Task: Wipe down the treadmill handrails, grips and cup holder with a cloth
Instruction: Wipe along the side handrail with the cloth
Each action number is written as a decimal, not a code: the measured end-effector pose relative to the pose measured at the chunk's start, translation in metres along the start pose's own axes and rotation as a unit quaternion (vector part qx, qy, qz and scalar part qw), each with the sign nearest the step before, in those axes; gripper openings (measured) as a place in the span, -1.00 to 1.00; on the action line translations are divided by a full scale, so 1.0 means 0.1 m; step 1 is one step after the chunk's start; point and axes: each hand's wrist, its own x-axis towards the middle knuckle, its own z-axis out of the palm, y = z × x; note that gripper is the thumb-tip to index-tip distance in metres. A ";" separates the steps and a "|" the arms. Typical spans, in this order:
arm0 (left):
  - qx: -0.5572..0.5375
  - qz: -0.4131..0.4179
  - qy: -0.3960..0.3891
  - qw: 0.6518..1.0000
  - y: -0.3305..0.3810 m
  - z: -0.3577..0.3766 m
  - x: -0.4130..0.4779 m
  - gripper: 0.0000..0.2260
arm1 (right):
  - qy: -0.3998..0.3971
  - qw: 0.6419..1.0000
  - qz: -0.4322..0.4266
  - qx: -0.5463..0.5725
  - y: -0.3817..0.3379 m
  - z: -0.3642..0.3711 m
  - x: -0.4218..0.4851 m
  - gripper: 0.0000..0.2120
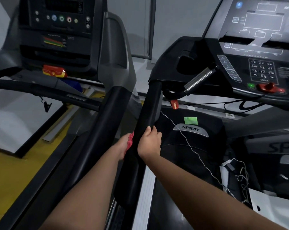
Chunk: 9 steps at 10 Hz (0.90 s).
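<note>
- Treadmill, seen from head cam: left hand (123, 146) holds a bunched red-pink cloth (130, 141) against the left side of the black padded handrail (147, 117). Its fingertips are hidden behind cloth and rail, and most of the cloth is out of sight too.
- Right hand (150, 143) is wrapped round the same rail from the right, fingers curled over the top, level w/ the left hand.
- The rail's lower end is partly covered by both forearms; its upper end runs into the console housing.
- Dark recess (186, 62) beside the console, poss. the cup holder; too dim to tell.
- Console (256, 39) is cut off at top and right, its text blurred. Metal grip bar (199, 79) juts out below-left of it; red safety key (267, 86) sits on the front edge.
- Thin white cable (190, 146) trails from the rail across the motor cover, past the SPIRIT badge (191, 129) and a green sticker (191, 120).
- Neighbouring machine's rail (107, 117) runs just beside, to the left; its console (57, 30) is cropped at top. Yellow floor (15, 171) beyond.
</note>
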 end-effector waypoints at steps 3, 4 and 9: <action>0.322 0.136 0.143 0.926 0.26 0.27 -0.04 -0.56 | -0.003 1.000 -0.002 0.018 0.03 -0.01 0.02 -0.50; 0.299 0.110 0.152 0.936 0.41 0.36 0.01 -0.52 | 0.003 1.000 0.002 0.016 0.03 0.00 0.02 -0.51; 0.105 0.039 0.049 0.993 0.23 0.11 -0.06 -0.70 | 0.011 1.000 -0.012 0.019 0.04 0.02 0.02 -0.51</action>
